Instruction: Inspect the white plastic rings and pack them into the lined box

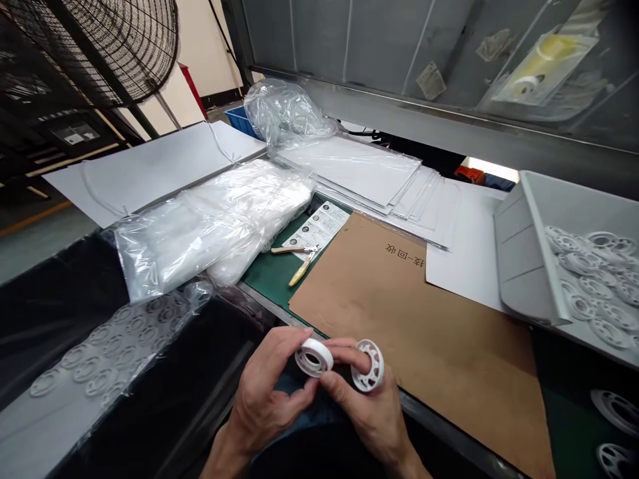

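My left hand [264, 386] pinches a white plastic ring [322, 352] between its thumb and fingers, just over the table's front edge. Close beside it, my right hand [372, 406] has a second white ring with a cut-out pattern [378, 376] hooked over a finger. The thumb and a finger of my right hand also reach the first ring and seem to touch it. Below both hands lies the front edge of a sheet of brown cardboard [399, 319] on the green tabletop.
A grey bin [529, 253] of white rings stands at the right, with two loose rings nearer. Yellow-handled pliers [299, 271] lie beside a printed label sheet [324, 223]. Clear plastic bags [214, 213] cover the left. Bagged rings [124, 339] lie lower left; a large fan [100, 46] stands behind.
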{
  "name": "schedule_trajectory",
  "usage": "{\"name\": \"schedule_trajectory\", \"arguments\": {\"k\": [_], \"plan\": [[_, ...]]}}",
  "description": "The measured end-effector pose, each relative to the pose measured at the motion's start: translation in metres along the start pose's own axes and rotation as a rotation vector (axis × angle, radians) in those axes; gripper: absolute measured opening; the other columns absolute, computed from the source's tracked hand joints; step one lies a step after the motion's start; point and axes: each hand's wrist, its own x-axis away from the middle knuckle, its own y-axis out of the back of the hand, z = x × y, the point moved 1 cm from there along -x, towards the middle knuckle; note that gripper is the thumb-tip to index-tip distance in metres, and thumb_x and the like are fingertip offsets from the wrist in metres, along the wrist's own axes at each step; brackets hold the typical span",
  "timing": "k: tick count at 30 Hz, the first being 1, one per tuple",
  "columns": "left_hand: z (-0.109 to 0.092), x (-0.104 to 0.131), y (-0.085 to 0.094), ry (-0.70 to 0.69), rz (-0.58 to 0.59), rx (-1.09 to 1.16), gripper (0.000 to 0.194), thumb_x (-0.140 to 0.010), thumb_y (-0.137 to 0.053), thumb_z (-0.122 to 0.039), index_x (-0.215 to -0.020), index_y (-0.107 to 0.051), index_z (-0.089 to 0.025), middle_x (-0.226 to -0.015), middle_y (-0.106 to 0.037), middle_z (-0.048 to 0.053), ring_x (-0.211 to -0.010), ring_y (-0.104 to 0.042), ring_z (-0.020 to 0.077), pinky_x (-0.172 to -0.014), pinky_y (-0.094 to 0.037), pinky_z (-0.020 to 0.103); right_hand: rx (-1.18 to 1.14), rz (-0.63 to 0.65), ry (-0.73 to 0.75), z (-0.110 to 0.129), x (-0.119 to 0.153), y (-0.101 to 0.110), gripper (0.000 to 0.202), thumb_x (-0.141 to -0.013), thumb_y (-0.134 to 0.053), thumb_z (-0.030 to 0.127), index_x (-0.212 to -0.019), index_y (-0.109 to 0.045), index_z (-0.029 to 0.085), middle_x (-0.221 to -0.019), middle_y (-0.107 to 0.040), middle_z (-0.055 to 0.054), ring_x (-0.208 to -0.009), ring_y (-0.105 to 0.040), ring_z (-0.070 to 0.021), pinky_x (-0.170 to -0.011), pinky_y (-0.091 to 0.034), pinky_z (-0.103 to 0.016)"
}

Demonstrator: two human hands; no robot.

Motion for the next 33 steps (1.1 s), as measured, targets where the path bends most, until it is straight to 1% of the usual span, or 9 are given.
{"name": "schedule_trajectory", "arguments": {"k": [3,5,9,13,17,21,28,30,33], "plan": [[-0.003,-0.001,-0.002,-0.016,0.004,-0.036,0.053,-0.086,-0.071,-0.009,-0.136,-0.057,-0.019,-0.115,-0.072,0.010,-0.105,-0.069,0.0216,-0.093,-0.058,0.031,-0.019,-0.068,-0.014,-0.007,-0.001,0.002,0.008,-0.096,-0.074,0.035,-0.095,-0.079,0.029,-0.093,-0.073,-0.001,-0.087,-0.064,-0.0193,-0.081,-0.050,-0.030],[-0.005,-0.001,-0.004,-0.024,0.010,-0.014,0.054,-0.088,-0.071,-0.009,-0.139,-0.055,-0.018,-0.115,-0.072,0.010,-0.105,-0.070,0.0216,-0.092,-0.059,0.031,-0.096,-0.053,-0.054,-0.013,-0.002,0.003,0.020,-0.101,-0.067,0.038,-0.088,-0.078,0.027,-0.085,-0.068,-0.001,-0.080,-0.060,-0.0176,-0.078,-0.048,-0.029],[-0.009,-0.003,-0.005,-0.045,0.021,0.060,0.049,-0.087,-0.074,-0.014,-0.134,-0.058,-0.018,-0.113,-0.071,0.011,-0.104,-0.069,0.0224,-0.092,-0.060,0.032,-0.219,-0.073,-0.106,-0.020,0.000,0.002,0.029,-0.103,-0.064,0.043,-0.085,-0.077,0.024,-0.093,-0.067,-0.002,-0.084,-0.059,-0.0179,-0.080,-0.048,-0.029],[-0.010,-0.006,-0.006,-0.055,-0.009,0.014,0.050,-0.084,-0.075,-0.012,-0.131,-0.058,-0.018,-0.109,-0.072,0.011,-0.102,-0.069,0.0231,-0.090,-0.060,0.034,-0.170,-0.072,-0.058,-0.018,0.002,0.004,0.024,-0.100,-0.067,0.044,-0.092,-0.078,0.026,-0.096,-0.067,-0.003,-0.087,-0.060,-0.0191,-0.081,-0.048,-0.029],[-0.010,-0.008,-0.006,-0.053,0.024,0.000,0.047,-0.085,-0.077,-0.016,-0.129,-0.059,-0.019,-0.110,-0.073,0.011,-0.102,-0.070,0.0243,-0.092,-0.061,0.037,-0.116,-0.051,-0.052,-0.017,0.001,0.006,0.021,-0.099,-0.070,0.040,-0.088,-0.077,0.024,-0.093,-0.065,-0.003,-0.091,-0.059,-0.0206,-0.084,-0.047,-0.030],[-0.011,-0.010,-0.005,-0.047,0.064,0.084,0.049,-0.084,-0.079,-0.019,-0.130,-0.061,-0.021,-0.112,-0.072,0.011,-0.103,-0.070,0.0237,-0.092,-0.061,0.034,-0.289,0.037,-0.148,-0.025,0.000,0.004,0.028,-0.103,-0.062,0.044,-0.093,-0.077,0.023,-0.088,-0.063,-0.002,-0.087,-0.057,-0.0192,-0.084,-0.046,-0.030],[-0.010,-0.012,-0.003,0.010,0.124,0.167,0.054,-0.081,-0.079,-0.015,-0.130,-0.061,-0.023,-0.115,-0.069,0.009,-0.106,-0.068,0.0231,-0.094,-0.059,0.033,-0.422,0.059,-0.210,-0.031,0.001,-0.001,0.028,-0.100,-0.066,0.048,-0.094,-0.078,0.024,-0.088,-0.061,-0.001,-0.084,-0.053,-0.0178,-0.082,-0.044,-0.029],[-0.010,-0.012,-0.003,0.023,0.125,0.181,0.053,-0.080,-0.080,-0.015,-0.129,-0.061,-0.023,-0.115,-0.068,0.009,-0.106,-0.067,0.0230,-0.095,-0.058,0.033,-0.434,0.058,-0.216,-0.032,0.001,-0.001,0.025,-0.100,-0.067,0.047,-0.097,-0.077,0.025,-0.088,-0.061,-0.001,-0.085,-0.052,-0.0177,-0.082,-0.043,-0.028],[-0.008,-0.013,-0.003,0.069,0.087,0.186,0.050,-0.078,-0.086,-0.023,-0.123,-0.063,-0.023,-0.111,-0.069,0.008,-0.104,-0.067,0.0231,-0.093,-0.058,0.034,-0.411,0.062,-0.217,-0.033,0.001,0.000,0.027,-0.102,-0.064,0.047,-0.096,-0.077,0.024,-0.086,-0.060,-0.001,-0.083,-0.050,-0.0174,-0.081,-0.042,-0.028]]}}
